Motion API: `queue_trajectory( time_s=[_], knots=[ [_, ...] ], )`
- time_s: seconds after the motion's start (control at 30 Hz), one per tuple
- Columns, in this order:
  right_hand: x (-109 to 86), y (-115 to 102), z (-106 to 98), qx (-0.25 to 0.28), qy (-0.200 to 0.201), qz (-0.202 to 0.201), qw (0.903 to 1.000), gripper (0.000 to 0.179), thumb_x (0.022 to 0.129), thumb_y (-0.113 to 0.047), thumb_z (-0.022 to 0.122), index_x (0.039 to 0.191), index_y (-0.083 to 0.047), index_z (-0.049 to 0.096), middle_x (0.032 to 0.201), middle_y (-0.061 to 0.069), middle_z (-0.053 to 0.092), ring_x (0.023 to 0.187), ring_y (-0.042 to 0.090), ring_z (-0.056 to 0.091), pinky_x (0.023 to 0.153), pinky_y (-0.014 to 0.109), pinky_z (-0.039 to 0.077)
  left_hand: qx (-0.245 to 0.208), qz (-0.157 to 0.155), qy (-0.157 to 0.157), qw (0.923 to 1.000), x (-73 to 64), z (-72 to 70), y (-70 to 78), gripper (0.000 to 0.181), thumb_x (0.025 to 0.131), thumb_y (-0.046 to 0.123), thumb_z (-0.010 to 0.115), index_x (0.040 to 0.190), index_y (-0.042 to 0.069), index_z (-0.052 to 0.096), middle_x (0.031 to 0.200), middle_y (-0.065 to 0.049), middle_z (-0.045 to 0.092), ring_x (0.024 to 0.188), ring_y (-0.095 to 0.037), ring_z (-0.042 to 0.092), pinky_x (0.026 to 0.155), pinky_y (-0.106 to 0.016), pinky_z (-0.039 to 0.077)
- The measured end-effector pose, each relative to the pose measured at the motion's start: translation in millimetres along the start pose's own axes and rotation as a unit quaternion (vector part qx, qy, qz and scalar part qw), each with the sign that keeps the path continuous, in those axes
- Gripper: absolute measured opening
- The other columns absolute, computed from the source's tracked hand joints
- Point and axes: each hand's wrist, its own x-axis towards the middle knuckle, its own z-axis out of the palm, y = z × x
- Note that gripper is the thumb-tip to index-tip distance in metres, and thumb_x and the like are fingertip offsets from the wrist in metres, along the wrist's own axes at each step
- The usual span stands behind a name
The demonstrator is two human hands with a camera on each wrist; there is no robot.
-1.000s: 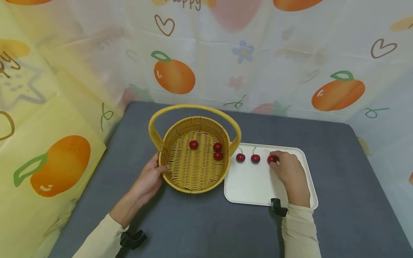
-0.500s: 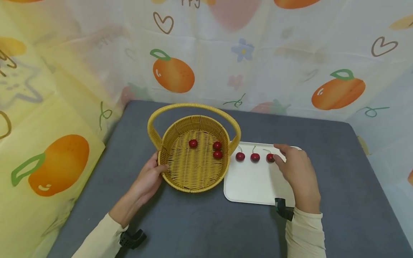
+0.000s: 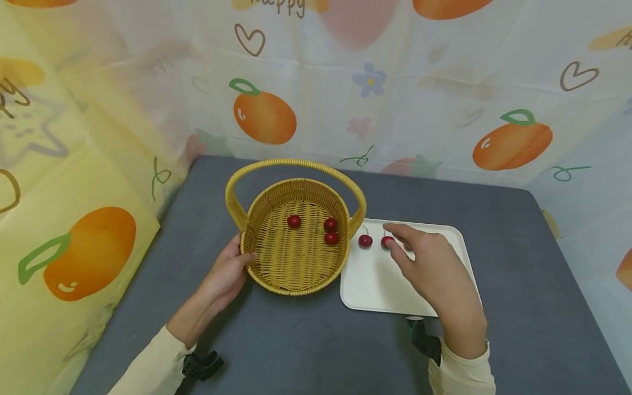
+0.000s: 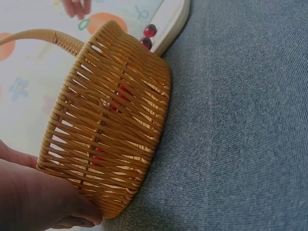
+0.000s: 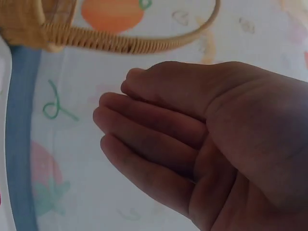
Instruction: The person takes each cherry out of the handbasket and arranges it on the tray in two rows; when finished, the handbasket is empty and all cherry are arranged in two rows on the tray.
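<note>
My left hand [image 3: 228,274] grips the left rim of a round yellow wicker basket [image 3: 295,291], thumb over the edge. Its woven side [image 4: 103,125] fills much of the left wrist view. Inside lie three red cherries, one [image 3: 293,221] alone and a pair [image 3: 331,238] at the right. Over a white tray [image 3: 380,285] hovers my right hand [image 3: 434,269], fingers extended and holding nothing in the right wrist view. On the tray, one stemmed cherry [image 3: 365,241] shows fully. Another cherry [image 3: 386,242] is partly covered by the right fingertips; the third is mostly hidden behind the fingers.
The basket's arched handle [image 3: 296,162] stands up at the back, and its right side overlaps the tray's left edge. A dark grey cloth [image 3: 306,345] covers the table. Fruit-printed curtains [image 3: 316,99] enclose the back and sides.
My right hand withdrew rightward from the rightmost tray cherry, leaving it on the tray, then moved left over the middle one. The left hand and basket stay put.
</note>
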Motion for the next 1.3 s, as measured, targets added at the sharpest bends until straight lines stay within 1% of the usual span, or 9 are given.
queue_trajectory(
  time_s=[0.13,0.27,0.53,0.67,0.7,0.8,0.9,1.07,1.3],
  knots=[
    [6.6,-22,13,0.008,-0.024,-0.043,0.9988,0.031,0.102,-0.017,0.070,0.132,-0.013,0.076,0.101,0.001,0.080,0.076,0.015,0.067,0.073,0.038,0.055,-0.005,0.000,0.002,1.0000,-1.5,-0.4,-0.9,0.076,0.103,-0.010,0.034,0.169,0.003,-0.002,0.174,-0.017,0.011,0.160,-0.029,0.012,0.129,-0.050,0.009],
    [18.9,-40,25,0.019,-0.061,-0.056,0.9964,0.031,0.104,-0.023,0.068,0.133,-0.018,0.075,0.093,-0.005,0.078,0.068,0.009,0.060,0.066,0.032,0.051,-0.004,0.006,-0.003,1.0000,1.3,1.1,-0.6,0.076,0.103,-0.011,0.035,0.169,0.003,0.000,0.173,-0.018,0.014,0.159,-0.031,0.015,0.128,-0.051,0.012],
    [52.0,-62,48,0.037,-0.117,-0.077,0.9894,0.033,0.104,-0.024,0.068,0.135,-0.014,0.073,0.058,-0.008,0.048,0.048,0.009,0.031,0.050,0.026,0.031,0.036,0.013,0.001,0.9993,0.4,-1.0,1.5,0.079,0.102,-0.011,0.037,0.168,0.002,-0.003,0.174,-0.019,0.011,0.160,-0.029,0.012,0.128,-0.049,0.011],
    [73.5,-69,55,0.048,-0.132,-0.102,0.9848,0.034,0.105,-0.023,0.067,0.138,-0.015,0.072,0.061,-0.004,0.052,0.048,0.009,0.030,0.051,0.027,0.033,0.041,0.017,0.005,0.9990,-1.1,-2.6,2.1,0.075,0.102,-0.011,0.036,0.168,-0.001,0.001,0.171,-0.023,0.018,0.158,-0.033,0.018,0.128,-0.052,0.014],
    [78.9,-70,56,0.046,-0.136,-0.103,0.9843,0.035,0.105,-0.024,0.067,0.138,-0.015,0.072,0.067,-0.004,0.060,0.051,0.009,0.037,0.054,0.027,0.037,0.042,0.016,0.003,0.9990,-1.3,-2.5,2.1,0.075,0.102,-0.011,0.036,0.168,-0.001,0.001,0.171,-0.023,0.019,0.158,-0.033,0.018,0.127,-0.051,0.015],
    [95.0,-74,60,0.033,-0.141,-0.105,0.9838,0.034,0.105,-0.023,0.067,0.138,-0.014,0.072,0.099,0.001,0.077,0.070,0.010,0.059,0.067,0.030,0.048,0.043,0.013,0.001,0.9990,-1.5,-2.7,1.7,0.075,0.103,-0.010,0.036,0.168,0.000,0.002,0.170,-0.023,0.021,0.157,-0.034,0.021,0.127,-0.052,0.018],
    [111.6,-82,67,0.014,-0.155,-0.109,0.9817,0.035,0.105,-0.022,0.067,0.138,-0.012,0.072,0.128,0.003,0.075,0.100,0.014,0.069,0.083,0.033,0.053,0.044,0.014,0.001,0.9989,-2.0,-3.7,1.9,0.075,0.103,-0.010,0.037,0.169,0.001,0.002,0.170,-0.023,0.021,0.156,-0.034,0.023,0.126,-0.053,0.019],
    [134.6,-93,82,-0.022,-0.180,-0.108,0.9773,0.034,0.106,-0.024,0.066,0.138,-0.014,0.072,0.133,0.004,0.073,0.118,0.020,0.067,0.095,0.036,0.053,0.038,0.016,0.003,0.9992,-3.9,-6.0,2.5,0.076,0.102,-0.010,0.037,0.168,0.000,0.002,0.170,-0.024,0.021,0.156,-0.035,0.023,0.126,-0.052,0.019],
    [153.4,-94,104,-0.043,-0.205,-0.077,0.9747,0.033,0.103,-0.020,0.070,0.136,-0.017,0.074,0.132,0.004,0.073,0.107,0.019,0.068,0.088,0.036,0.054,0.034,0.017,0.007,0.9992,-3.8,-5.6,2.1,0.074,0.103,-0.009,0.037,0.168,-0.001,0.003,0.171,-0.023,0.020,0.157,-0.033,0.020,0.127,-0.050,0.016]
  ],
)
